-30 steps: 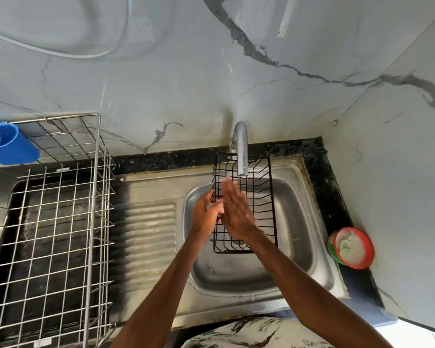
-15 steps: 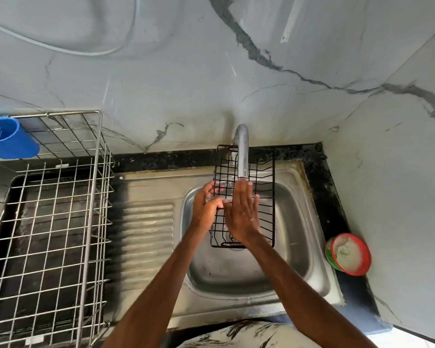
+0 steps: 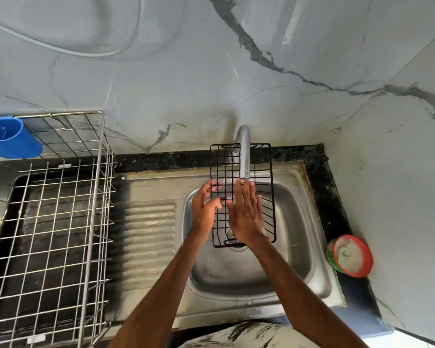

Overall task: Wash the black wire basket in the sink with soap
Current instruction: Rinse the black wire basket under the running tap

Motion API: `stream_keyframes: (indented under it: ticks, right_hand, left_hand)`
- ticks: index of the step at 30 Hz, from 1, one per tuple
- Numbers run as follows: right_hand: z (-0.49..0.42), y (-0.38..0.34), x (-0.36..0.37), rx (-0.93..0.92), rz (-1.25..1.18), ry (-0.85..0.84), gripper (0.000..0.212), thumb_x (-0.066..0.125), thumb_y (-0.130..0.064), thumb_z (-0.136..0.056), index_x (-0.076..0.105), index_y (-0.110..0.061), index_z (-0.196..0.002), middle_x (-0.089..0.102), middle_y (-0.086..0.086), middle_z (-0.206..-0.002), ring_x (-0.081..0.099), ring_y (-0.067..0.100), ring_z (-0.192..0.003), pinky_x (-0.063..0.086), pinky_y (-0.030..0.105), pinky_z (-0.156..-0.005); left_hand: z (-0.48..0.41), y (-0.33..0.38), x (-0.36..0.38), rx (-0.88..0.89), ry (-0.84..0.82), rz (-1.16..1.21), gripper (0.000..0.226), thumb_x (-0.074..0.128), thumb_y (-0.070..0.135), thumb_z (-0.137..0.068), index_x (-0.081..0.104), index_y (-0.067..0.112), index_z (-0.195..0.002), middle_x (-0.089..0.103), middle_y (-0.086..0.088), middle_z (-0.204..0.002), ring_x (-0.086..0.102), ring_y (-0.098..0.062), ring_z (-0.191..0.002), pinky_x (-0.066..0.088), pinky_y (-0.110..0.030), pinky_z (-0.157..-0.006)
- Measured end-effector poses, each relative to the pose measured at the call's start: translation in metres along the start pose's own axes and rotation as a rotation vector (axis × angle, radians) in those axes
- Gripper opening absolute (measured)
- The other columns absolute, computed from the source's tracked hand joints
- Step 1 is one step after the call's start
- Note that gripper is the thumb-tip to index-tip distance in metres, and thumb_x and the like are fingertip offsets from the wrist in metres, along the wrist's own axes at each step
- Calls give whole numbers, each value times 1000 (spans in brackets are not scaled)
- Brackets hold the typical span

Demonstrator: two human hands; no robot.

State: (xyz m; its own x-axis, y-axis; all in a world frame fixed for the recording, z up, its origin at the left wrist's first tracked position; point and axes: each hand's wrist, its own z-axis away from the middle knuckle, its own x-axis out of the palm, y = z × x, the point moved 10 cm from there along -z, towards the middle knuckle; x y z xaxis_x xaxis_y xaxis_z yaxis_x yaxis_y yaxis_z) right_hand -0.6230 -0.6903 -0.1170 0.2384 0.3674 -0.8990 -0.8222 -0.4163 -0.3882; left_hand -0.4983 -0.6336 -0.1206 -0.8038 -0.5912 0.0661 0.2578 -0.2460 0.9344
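- the black wire basket point(image 3: 265, 197) is held over the sink point(image 3: 296, 229), tipped up on its long axis. its far end is behind the faucet point(image 3: 244, 154) and its near end is over the drain.
- the left hand point(image 3: 206, 209) grips the basket's left rim, with the thumb curled over a wire and the fingers behind it.
- the right hand point(image 3: 245, 217) lies flat on the grid with straight fingers and holds nothing. its fingertips are just under the spout.
- this looks like a hand rub. it would go best with the left grip kept firm while the flat palm runs along each wire, turning the basket to reach the side walls.
- i cannot tell whether water is running.
- the soap tub point(image 3: 349, 254), red-rimmed with white paste, sits on the counter to the right, well apart from the basket. no lather shows on the wires.
- the spout crosses the basket's far half and may snag it when it is turned.
- a steel dish rack point(image 3: 60, 209) with a blue holder point(image 3: 10, 139) stands to the left, clear of the work.
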Motion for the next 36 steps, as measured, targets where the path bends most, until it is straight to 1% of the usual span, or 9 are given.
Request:
stream_keyframes:
  ticks: [4, 8, 11, 18, 22, 24, 28, 33, 36]
  right_hand:
    - [9, -22, 13, -193, 1, -75, 70, 13, -53, -105, -15, -19, -159, -25, 0, -166, -22, 21, -153, -2, 51, -125]
    - [2, 2, 12, -49, -26, -101, 72, 18, -51, -106, -18, -17, -158, -29, 2, -164, -26, 22, -152, -2, 52, -126]
    - [13, -36, 27, -230, -93, -240, 72, 14, -54, -105, -20, -21, -158, -34, -2, -162, -29, 19, -150, -5, 50, -125]
    - [25, -21, 34, -176, -68, -283, 71, 9, -57, -103, -18, -22, -159, -36, -8, -161, -27, 18, -151, 0, 52, -126]
    - [39, -21, 31, -215, -234, -399, 64, 19, -58, -106, 36, -19, -155, -14, -23, -165, 34, 23, -149, 42, 51, -112]
    - [34, -10, 16, -162, -309, -314, 48, 35, -50, -107, 63, -18, -129, 17, -19, -166, 55, 21, -133, 51, 44, -103]
    - [28, 13, -41, -56, -432, 132, 19, 64, -12, -97, 74, -11, -114, 72, 4, -123, 68, 7, -105, 59, 26, -89]
    - [44, 34, -118, -40, -383, 667, 22, 76, -9, -86, 69, -10, -107, 70, 2, -102, 67, 10, -84, 58, 20, -66]
    - [26, 64, -95, 273, -500, 376, 62, 81, -41, -82, 54, -19, -132, 54, -6, -127, 52, 13, -115, 47, 31, -95]
  left_hand:
    - [-2, 0, -2, -3, 44, 46, 60, 53, -10, -89, 52, 5, -147, 66, -14, -136, 65, -15, -89, 52, -18, -61]
    - [-5, 5, -6, 24, 84, 104, 58, 52, -12, -91, 53, 3, -146, 65, -14, -137, 70, -28, -106, 57, -22, -68]
    - [-6, 3, -13, 15, 129, 105, 67, 57, 2, -79, 54, 3, -146, 63, -11, -143, 63, -36, -125, 60, -45, -90]
    - [-7, 6, -19, 39, 123, 72, 68, 55, 8, -80, 53, 5, -147, 65, -11, -139, 64, -40, -124, 58, -32, -80]
    - [-7, 6, -19, 43, 98, 74, 66, 55, 6, -82, 52, 2, -147, 67, -11, -136, 67, -40, -118, 60, -45, -91]
    - [-6, 6, -15, 35, 82, 98, 66, 54, 5, -80, 53, 1, -146, 69, -9, -133, 69, -38, -113, 61, -30, -79]
    - [-8, 6, -9, 41, 68, 132, 71, 53, 2, -72, 56, 6, -143, 70, -10, -131, 65, -40, -113, 53, -19, -71]
    - [-9, 10, -9, 22, 46, 186, 68, 51, 2, -70, 58, 10, -137, 68, -11, -129, 67, -31, -103, 55, -26, -75]
    - [-9, 6, -6, -27, 17, 166, 66, 50, 2, -78, 53, 6, -144, 67, -11, -132, 72, -27, -100, 59, -30, -81]
